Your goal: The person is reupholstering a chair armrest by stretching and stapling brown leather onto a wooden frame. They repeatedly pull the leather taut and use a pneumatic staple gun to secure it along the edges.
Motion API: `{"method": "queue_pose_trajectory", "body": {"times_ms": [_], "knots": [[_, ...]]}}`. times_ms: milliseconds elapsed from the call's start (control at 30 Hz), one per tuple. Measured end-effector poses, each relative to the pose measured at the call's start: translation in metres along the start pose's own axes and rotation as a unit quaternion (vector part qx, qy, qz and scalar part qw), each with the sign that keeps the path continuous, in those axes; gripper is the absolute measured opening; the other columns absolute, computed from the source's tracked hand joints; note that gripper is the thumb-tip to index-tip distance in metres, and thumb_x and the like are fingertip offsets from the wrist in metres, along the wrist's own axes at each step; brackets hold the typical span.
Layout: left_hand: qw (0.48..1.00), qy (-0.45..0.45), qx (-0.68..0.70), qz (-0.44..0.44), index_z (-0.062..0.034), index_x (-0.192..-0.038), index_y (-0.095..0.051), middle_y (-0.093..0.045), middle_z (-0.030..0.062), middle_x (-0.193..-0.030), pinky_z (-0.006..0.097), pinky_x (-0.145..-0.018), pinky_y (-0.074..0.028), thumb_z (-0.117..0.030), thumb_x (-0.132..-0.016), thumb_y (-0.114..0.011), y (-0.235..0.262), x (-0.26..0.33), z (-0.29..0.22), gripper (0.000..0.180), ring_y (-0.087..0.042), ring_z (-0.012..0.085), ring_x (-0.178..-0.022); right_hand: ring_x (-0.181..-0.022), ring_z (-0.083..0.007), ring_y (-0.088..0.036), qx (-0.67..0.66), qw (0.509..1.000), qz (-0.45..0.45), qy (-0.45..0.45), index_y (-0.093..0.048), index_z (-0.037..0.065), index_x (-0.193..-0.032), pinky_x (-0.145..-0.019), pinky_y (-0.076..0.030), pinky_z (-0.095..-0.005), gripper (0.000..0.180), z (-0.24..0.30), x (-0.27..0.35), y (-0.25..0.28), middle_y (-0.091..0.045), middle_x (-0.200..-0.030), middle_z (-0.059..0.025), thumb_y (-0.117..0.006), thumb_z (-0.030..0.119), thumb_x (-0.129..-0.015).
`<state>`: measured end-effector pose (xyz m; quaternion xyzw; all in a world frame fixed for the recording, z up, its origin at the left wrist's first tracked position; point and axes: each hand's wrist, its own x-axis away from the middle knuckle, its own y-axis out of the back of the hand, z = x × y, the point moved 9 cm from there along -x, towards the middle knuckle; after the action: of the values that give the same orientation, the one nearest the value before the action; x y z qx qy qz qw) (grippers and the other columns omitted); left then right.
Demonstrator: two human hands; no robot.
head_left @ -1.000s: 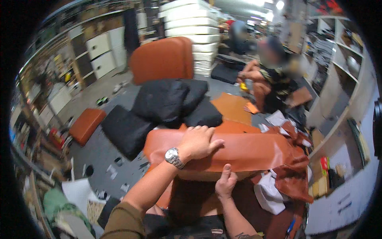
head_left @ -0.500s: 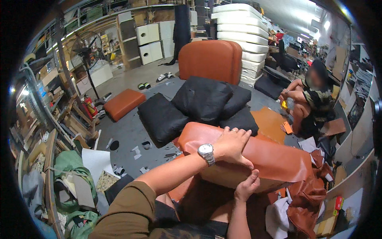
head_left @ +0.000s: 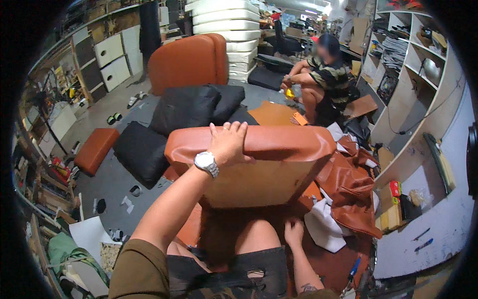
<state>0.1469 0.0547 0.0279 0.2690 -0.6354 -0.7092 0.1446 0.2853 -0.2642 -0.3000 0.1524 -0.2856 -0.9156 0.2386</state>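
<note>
A brown leather-covered seat cushion (head_left: 279, 142) is tilted up in front of my knees, with its bare tan underside (head_left: 254, 184) facing me. My left hand (head_left: 229, 145) grips its upper edge, the fingers spread over the leather and the thumb on the near side. Low beside my right knee is my right hand (head_left: 294, 232), apart from the cushion; its fingers are bent down and too dark to make out. Close to it lie white cloth (head_left: 324, 230) and a crumpled heap of brown leather (head_left: 351, 199). A blue-handled tool (head_left: 354, 267) rests on the floor at the right.
Black cushions (head_left: 186, 109) are piled beyond, before large brown cushions (head_left: 186, 65) and a stack of white foam pads (head_left: 226, 37). Another person (head_left: 323, 74) squats at the far right. White shelving (head_left: 398, 109) borders the right; scraps (head_left: 128, 204) litter the floor at left.
My right hand has left the cushion's near edge and dropped beside my right knee. The cushion is tipped up further, showing more of its underside. The view has turned right.
</note>
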Motion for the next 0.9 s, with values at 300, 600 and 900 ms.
{"method": "queue_pose_trajectory", "body": {"times_ms": [300,600,900], "knots": [[1.000,-0.018,0.012,0.002,-0.0062,-0.167,-0.040,-0.049,0.0160,-0.164,0.075,-0.121,-0.035,-0.065,-0.075,-0.092,-0.004,-0.027,0.012,0.121,-0.048,0.0376,-0.152,-0.153,-0.0491,-0.043,0.323,0.843,0.110,-0.417,-0.007,0.001,-0.175,-0.125,-0.037,-0.0623,0.115,-0.357,0.347,0.036,-0.043,-0.167,-0.0296,-0.081,0.033,-0.093],[0.999,-0.023,0.027,-0.012,-0.0058,-0.165,-0.044,-0.056,0.0145,-0.156,0.075,-0.121,-0.034,-0.067,-0.075,-0.091,-0.008,-0.032,0.015,0.118,-0.051,0.0381,-0.148,-0.136,-0.0414,-0.061,0.393,0.800,0.158,-0.425,0.005,0.004,-0.176,-0.119,-0.048,-0.0498,0.129,-0.336,0.319,0.112,-0.056,-0.151,-0.0277,-0.086,0.033,-0.089],[0.998,-0.030,0.026,-0.041,-0.0039,-0.163,-0.045,-0.057,0.0148,-0.152,0.077,-0.118,-0.036,-0.066,-0.075,-0.091,-0.013,-0.033,0.015,0.117,-0.055,0.0380,-0.143,-0.130,-0.0373,-0.070,0.244,0.845,0.217,-0.423,-0.059,0.008,-0.156,-0.106,-0.056,-0.0458,0.088,-0.248,0.219,0.110,-0.072,-0.141,-0.0218,-0.094,0.039,-0.081]]}}
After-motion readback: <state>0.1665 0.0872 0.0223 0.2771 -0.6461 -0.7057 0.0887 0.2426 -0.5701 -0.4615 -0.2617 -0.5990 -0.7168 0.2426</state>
